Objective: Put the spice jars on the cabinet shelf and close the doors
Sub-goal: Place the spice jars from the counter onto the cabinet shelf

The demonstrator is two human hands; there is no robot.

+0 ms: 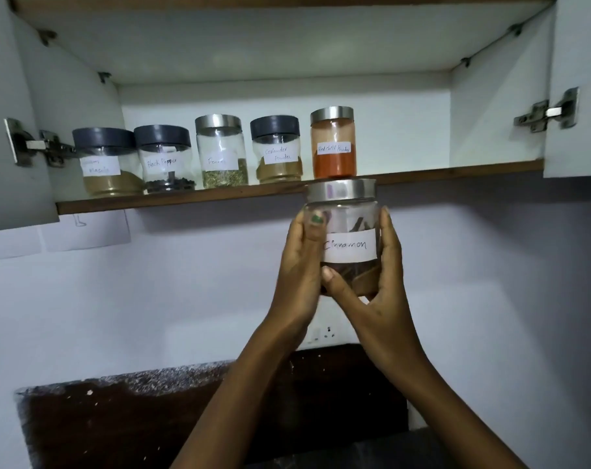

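Observation:
A glass jar labelled Cinnamon [349, 247] with a steel lid is held up just below the front edge of the cabinet shelf [185, 199]. My left hand [300, 265] grips its left side and my right hand [382, 279] grips its right side and base. Several labelled spice jars stand in a row on the shelf: masala [106, 162], black pepper [163, 159], fennel [221, 152], coriander powder [277, 148] and red chilli powder [334, 143]. The cinnamon jar's lid sits right under the chilli jar.
Both cabinet doors stand open, the left door [3, 130] and the right door [578, 96], with metal hinges showing. The shelf to the right of the chilli jar is bare. Below are a white wall with a socket [321, 331] and a dark counter [152, 418].

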